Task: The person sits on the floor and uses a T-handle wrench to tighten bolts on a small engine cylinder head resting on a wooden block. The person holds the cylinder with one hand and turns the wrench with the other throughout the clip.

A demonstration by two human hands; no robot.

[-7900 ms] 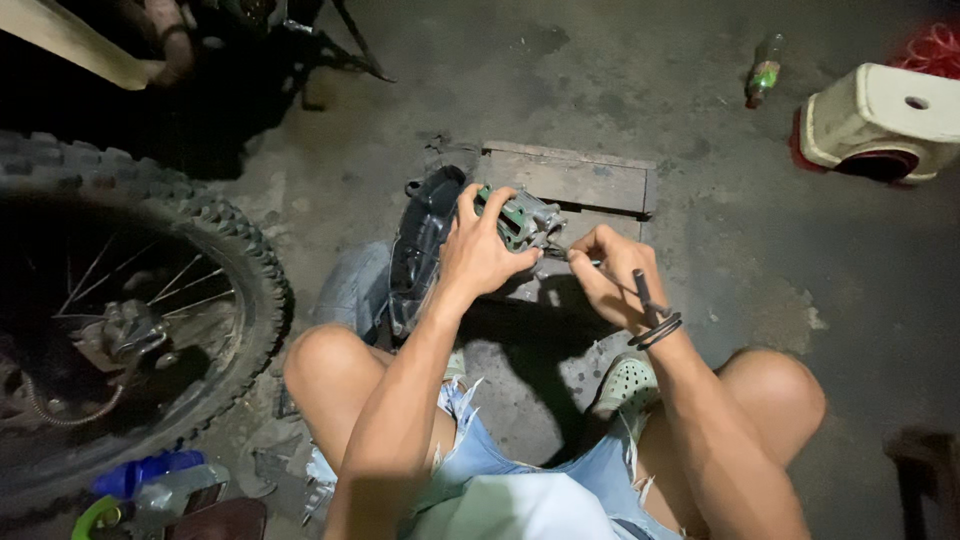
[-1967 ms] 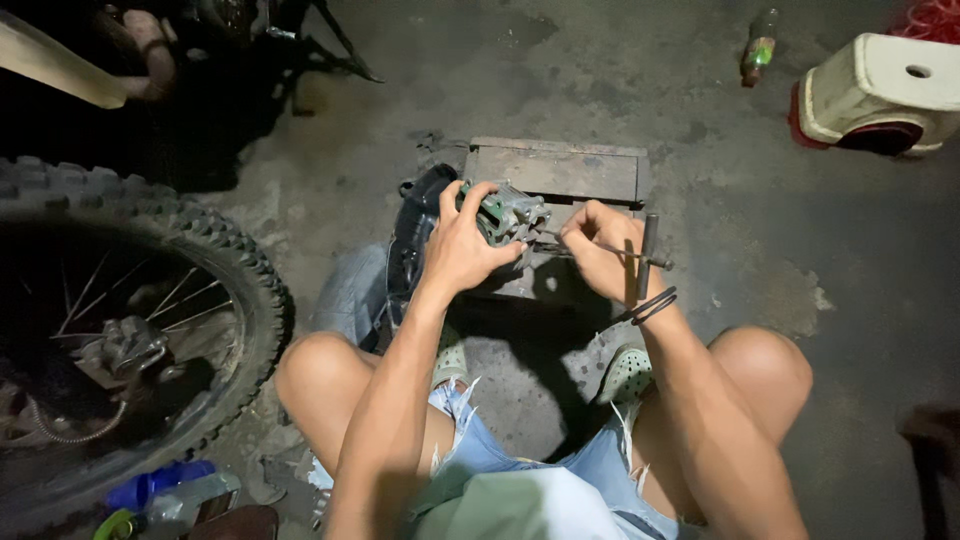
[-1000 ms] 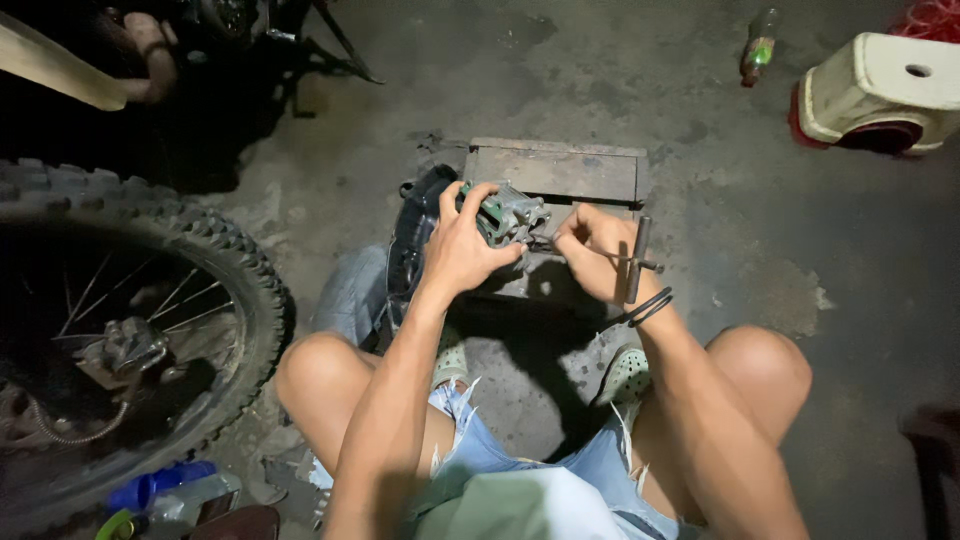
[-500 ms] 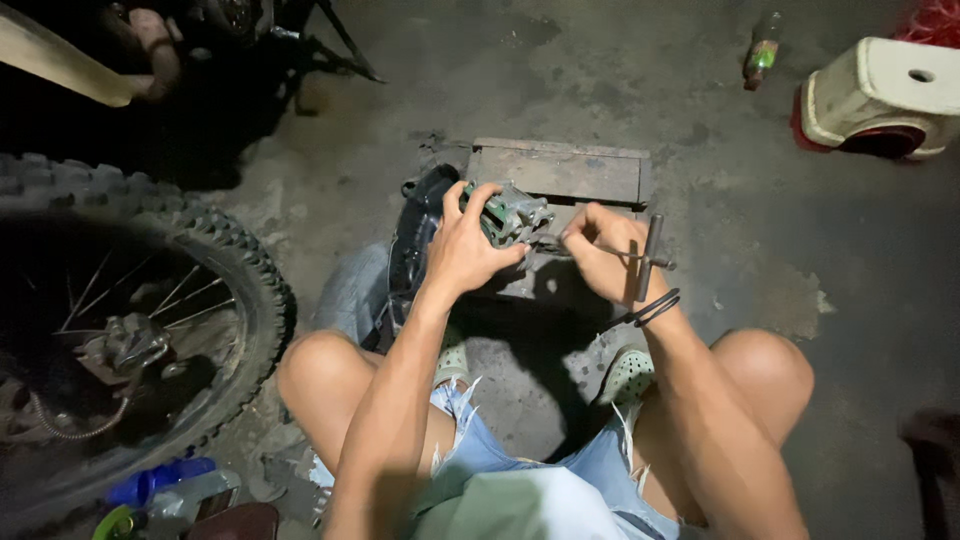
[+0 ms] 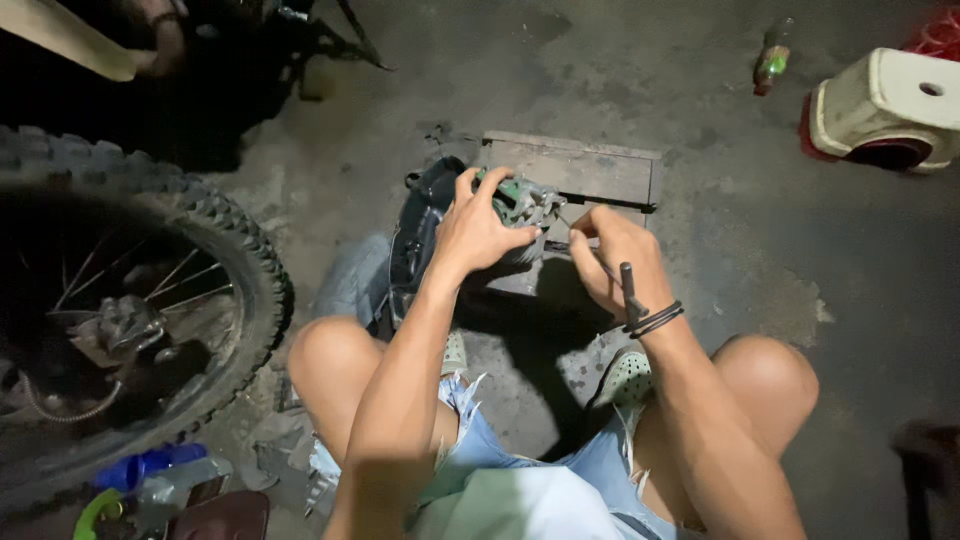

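Observation:
I am squatting on a concrete floor. My left hand (image 5: 475,232) is clamped over a greenish metal engine part (image 5: 528,200) resting on a low wooden board (image 5: 575,168). My right hand (image 5: 617,258) grips a dark T-handle tool (image 5: 627,290); its shaft points toward the part, and the handle end sticks out by my wrist. Dark bands circle that wrist. A black rounded cover (image 5: 420,225) lies just left of the part.
A knobby motorcycle wheel (image 5: 130,310) with spokes fills the left side. A white plastic stool (image 5: 885,105) lies on its side at top right, next to a green bottle (image 5: 770,62). Plastic bottles and scraps (image 5: 150,480) sit at bottom left.
Both hands have stayed on the part and the tool. My right hand has shifted slightly as it works the tool; the view has moved a little.

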